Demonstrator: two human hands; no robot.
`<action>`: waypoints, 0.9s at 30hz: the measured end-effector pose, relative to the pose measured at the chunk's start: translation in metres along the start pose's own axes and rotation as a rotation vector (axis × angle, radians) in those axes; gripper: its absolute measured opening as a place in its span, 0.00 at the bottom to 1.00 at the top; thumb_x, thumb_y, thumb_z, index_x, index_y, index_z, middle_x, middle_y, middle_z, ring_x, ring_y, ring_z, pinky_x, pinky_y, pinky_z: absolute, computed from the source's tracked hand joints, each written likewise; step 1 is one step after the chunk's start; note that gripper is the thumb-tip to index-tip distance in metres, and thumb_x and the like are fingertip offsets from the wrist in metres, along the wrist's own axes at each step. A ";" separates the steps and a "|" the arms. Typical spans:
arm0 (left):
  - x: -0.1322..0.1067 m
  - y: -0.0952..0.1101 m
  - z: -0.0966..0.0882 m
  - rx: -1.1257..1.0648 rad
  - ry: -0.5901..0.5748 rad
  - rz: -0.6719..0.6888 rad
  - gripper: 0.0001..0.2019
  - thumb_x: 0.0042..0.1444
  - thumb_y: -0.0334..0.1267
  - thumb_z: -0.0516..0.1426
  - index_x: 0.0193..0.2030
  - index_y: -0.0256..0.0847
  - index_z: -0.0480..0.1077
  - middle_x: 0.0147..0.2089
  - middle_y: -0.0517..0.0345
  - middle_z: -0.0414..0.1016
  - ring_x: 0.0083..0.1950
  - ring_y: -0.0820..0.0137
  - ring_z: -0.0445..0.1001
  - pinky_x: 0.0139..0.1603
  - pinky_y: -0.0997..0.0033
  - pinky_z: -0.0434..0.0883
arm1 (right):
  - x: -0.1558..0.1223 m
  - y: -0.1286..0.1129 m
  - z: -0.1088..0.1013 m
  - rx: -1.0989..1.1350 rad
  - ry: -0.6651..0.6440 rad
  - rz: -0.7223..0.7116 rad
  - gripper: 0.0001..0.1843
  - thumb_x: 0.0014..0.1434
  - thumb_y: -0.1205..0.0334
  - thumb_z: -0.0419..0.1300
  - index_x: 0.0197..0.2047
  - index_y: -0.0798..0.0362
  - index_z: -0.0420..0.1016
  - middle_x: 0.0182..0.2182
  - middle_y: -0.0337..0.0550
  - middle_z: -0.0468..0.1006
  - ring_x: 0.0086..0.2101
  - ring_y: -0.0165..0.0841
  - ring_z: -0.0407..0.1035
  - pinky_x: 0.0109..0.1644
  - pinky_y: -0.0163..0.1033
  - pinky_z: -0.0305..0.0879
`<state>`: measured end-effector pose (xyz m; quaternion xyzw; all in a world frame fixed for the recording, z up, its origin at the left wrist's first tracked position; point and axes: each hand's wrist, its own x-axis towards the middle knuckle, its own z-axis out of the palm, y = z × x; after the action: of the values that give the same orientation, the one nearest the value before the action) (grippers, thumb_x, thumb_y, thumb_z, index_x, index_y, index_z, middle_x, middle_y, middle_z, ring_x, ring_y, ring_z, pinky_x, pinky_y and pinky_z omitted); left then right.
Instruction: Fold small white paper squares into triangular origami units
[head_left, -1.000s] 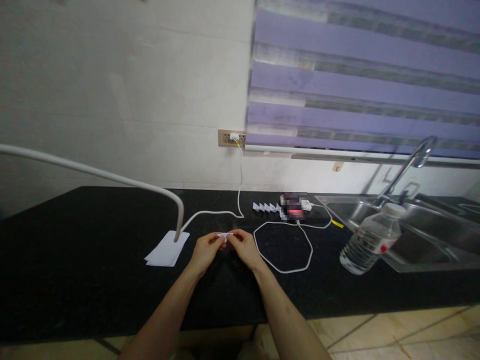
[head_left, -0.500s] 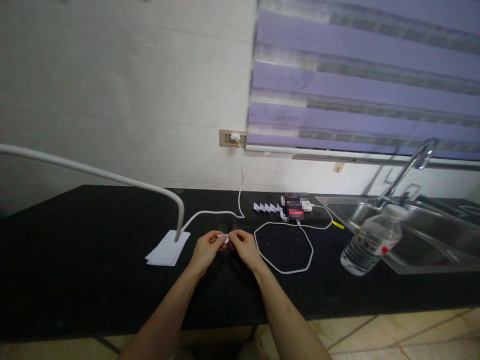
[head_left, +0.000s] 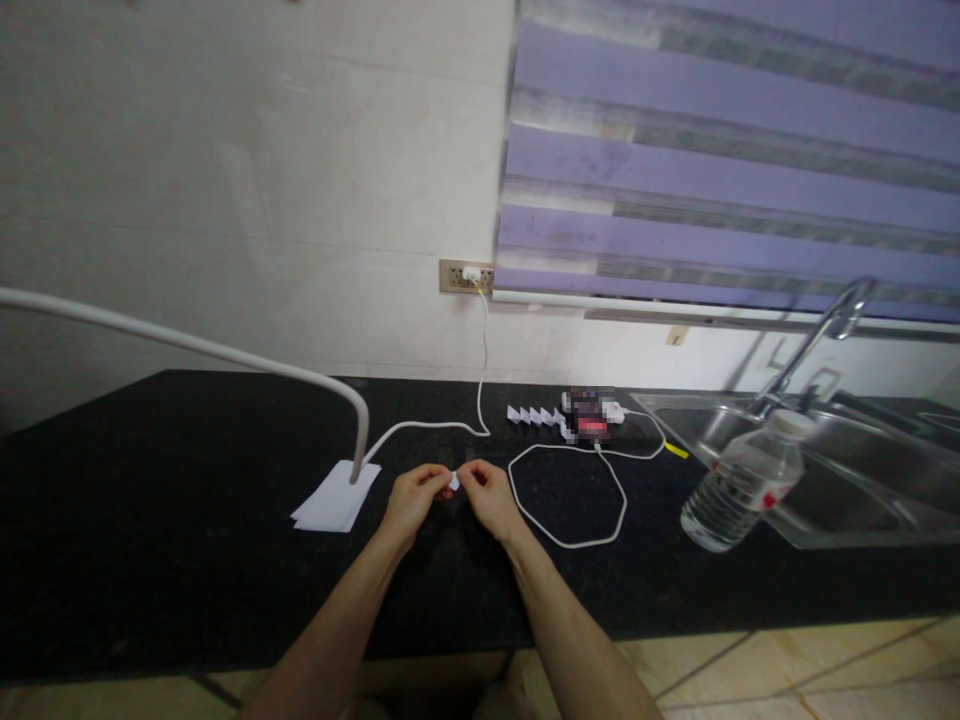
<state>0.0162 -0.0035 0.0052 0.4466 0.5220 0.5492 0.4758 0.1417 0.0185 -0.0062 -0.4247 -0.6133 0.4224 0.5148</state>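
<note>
A small piece of white paper (head_left: 454, 482) is pinched between my two hands, just above the dark countertop. My left hand (head_left: 415, 500) is closed on its left side, and my right hand (head_left: 487, 495) is closed on its right side. Most of the paper is hidden by the fingers, so its folds cannot be made out. To the left of my left hand lies a stack of white paper sheets (head_left: 330, 505). Beyond my right hand, several small folded paper pieces (head_left: 534, 416) stand in a row.
A white cable (head_left: 568, 545) loops right of my hands, joined to a blurred-out device (head_left: 589, 415). Another white cable (head_left: 307, 375) crosses in from the left over the paper stack. A water bottle (head_left: 739, 490) stands before the sink (head_left: 832, 520) and faucet (head_left: 817, 335).
My fingers have shifted slightly on the small paper, and its visible part looks smaller and more upright. Both arms stay in nearly the same place.
</note>
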 end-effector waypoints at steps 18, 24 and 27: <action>-0.005 0.010 0.002 0.147 0.086 0.080 0.10 0.41 0.42 0.57 0.25 0.36 0.72 0.21 0.60 0.72 0.25 0.72 0.69 0.30 0.74 0.65 | 0.003 0.001 -0.001 -0.028 0.131 0.047 0.13 0.47 0.54 0.58 0.25 0.57 0.74 0.19 0.38 0.71 0.22 0.27 0.61 0.28 0.33 0.58; -0.003 0.007 0.000 0.282 0.098 0.126 0.10 0.44 0.43 0.55 0.26 0.38 0.72 0.22 0.60 0.72 0.26 0.71 0.70 0.31 0.73 0.65 | 0.002 -0.002 -0.002 -0.029 0.073 0.004 0.11 0.48 0.57 0.57 0.24 0.57 0.73 0.18 0.36 0.69 0.22 0.27 0.60 0.28 0.32 0.57; -0.003 0.007 -0.002 0.374 0.066 0.202 0.11 0.45 0.44 0.54 0.28 0.39 0.73 0.26 0.59 0.74 0.30 0.69 0.71 0.33 0.72 0.65 | 0.000 -0.005 -0.003 -0.038 0.040 -0.015 0.12 0.49 0.57 0.56 0.25 0.57 0.73 0.19 0.36 0.69 0.22 0.27 0.61 0.28 0.33 0.57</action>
<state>0.0142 -0.0066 0.0120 0.5587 0.5828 0.5022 0.3099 0.1444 0.0172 -0.0006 -0.4383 -0.6140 0.3982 0.5218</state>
